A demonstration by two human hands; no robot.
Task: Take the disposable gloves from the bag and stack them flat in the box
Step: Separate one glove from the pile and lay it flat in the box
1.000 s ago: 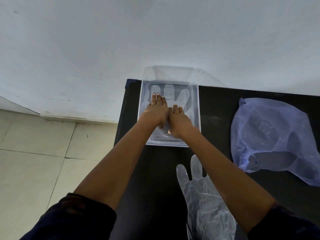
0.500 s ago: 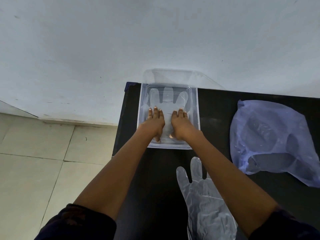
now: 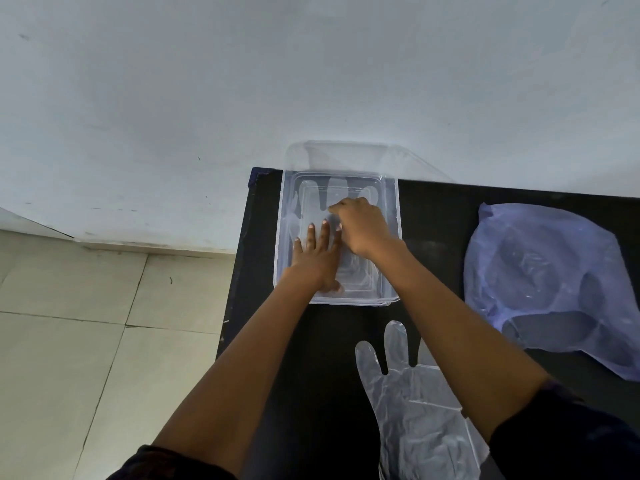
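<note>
Right grip [image 3: 360, 225] curls on the glove [image 3: 332, 192] in the box [image 3: 397, 216] at the table's [image 3: 450, 202] far left corner; left grip [image 3: 317, 258] presses flat. Next glove [image 3: 415, 403] lies lengthwise at the near edge, nearer the right.

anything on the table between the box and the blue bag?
Nothing: in the head view the black table is bare between the box and the blue bag.

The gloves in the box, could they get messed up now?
Maybe. The right hand is curled on the glove in the box and could wrinkle it. The left hand presses flat; lifting it might drag the thin plastic. The glove on the table lies under the right forearm and could get swept off.
</note>
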